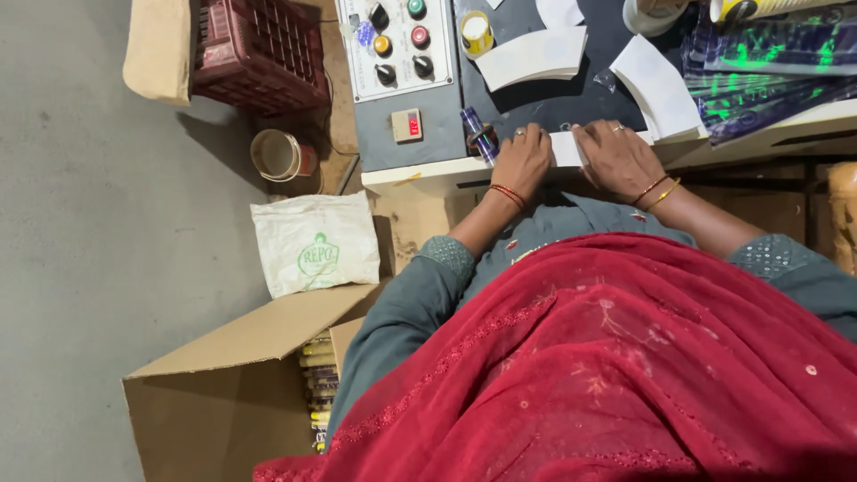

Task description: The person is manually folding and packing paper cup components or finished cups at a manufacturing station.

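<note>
Head view, looking straight down: both hands lie palm-down at the near edge of the bench (428, 174), in the upper middle of the frame. The left hand (522, 161) and the right hand (618, 159) rest on a white paper sheet (565, 148), of which only a short strip shows between them. The fingers are flat and a little spread, pressing the sheet down rather than pinching it; neither hand is closed around anything that I can see.

The sheet looks thin, light and limp. I would judge that it bends and creases easily, slides freely on the smooth dark bench top, and would lift in any draught. Flat fingers on top hold it still; to pick it up, the free near edge or a corner looks the best place, taken between thumb and fingertip.

Just left of the left hand stands a small blue bottle (478, 134), nearly touching it. Beyond the hands lie more curved white paper blanks (536, 55) and (659, 85), apart from each other. At upper right are glossy green and purple printed sheets (768, 80). To the upper left sits a grey control panel (397, 45) with coloured knobs and a yellow tape roll (476, 33). Down on the floor are a red crate (254, 49), a white bag (312, 243) and an open cardboard box (232, 384).
</note>
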